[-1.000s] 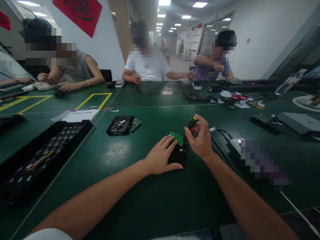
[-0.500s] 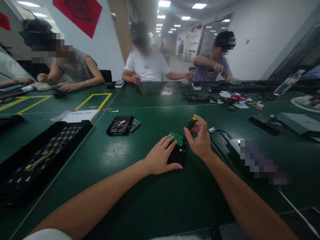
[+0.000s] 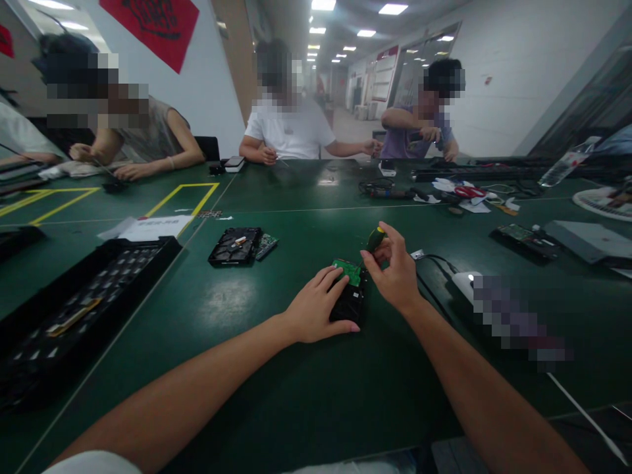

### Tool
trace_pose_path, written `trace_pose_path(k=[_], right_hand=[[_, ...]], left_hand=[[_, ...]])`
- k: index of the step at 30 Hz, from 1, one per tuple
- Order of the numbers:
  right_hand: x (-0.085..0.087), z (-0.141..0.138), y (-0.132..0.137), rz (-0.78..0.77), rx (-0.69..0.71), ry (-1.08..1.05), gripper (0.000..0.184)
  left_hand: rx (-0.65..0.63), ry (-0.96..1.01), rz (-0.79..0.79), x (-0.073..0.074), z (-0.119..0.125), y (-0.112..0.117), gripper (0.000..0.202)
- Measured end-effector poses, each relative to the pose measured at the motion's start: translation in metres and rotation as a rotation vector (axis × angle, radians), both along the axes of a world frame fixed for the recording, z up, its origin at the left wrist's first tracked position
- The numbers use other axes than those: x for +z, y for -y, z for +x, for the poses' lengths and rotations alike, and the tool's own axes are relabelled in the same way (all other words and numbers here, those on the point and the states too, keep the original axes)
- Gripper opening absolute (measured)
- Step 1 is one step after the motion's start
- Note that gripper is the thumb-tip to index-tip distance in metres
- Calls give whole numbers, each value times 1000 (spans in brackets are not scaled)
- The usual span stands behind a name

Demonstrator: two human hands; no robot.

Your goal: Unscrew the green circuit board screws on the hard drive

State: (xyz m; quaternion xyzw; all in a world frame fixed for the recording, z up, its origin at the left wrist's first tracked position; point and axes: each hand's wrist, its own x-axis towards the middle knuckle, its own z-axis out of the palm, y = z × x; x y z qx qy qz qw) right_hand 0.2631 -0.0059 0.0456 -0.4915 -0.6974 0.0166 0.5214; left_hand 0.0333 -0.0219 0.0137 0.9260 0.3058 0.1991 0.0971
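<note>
My left hand (image 3: 316,304) lies over a black hard drive (image 3: 349,308) on the green table. Its fingers reach across the green circuit board (image 3: 351,271) at the drive's far end, and the thumb lies along the near edge, gripping it against the tabletop. In my right hand (image 3: 392,270) is a screwdriver (image 3: 376,237) with a dark green and yellow handle, held between thumb and fingers. The handle leans up and to the right; its tip, by the drive's right edge, cannot be made out.
Left of my hands lie another opened black drive (image 3: 236,246) and a loose circuit board (image 3: 266,245). A long black tray (image 3: 93,309) stands at the left. Cables and a white power strip (image 3: 464,284) lie right of my arm. Across the table several people sit working.
The screwdriver handle and my right fingers have turned slightly, and the right hand has shifted a little left. My left hand stays on the hard drive.
</note>
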Motion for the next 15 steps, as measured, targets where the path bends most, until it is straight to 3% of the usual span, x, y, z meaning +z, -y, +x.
trace_pose_path(k=[4,8,15], right_hand=[[2,-1,0,70,-35,67,67],[0,-3,0,85,30,52,71],[3,-1,0,136,7,36,61]], left_hand=[[0,14,14,-1,1,0,109],[1,2,20,-1,1,-1,109],[-2,2,33,-1,1,-1,109]])
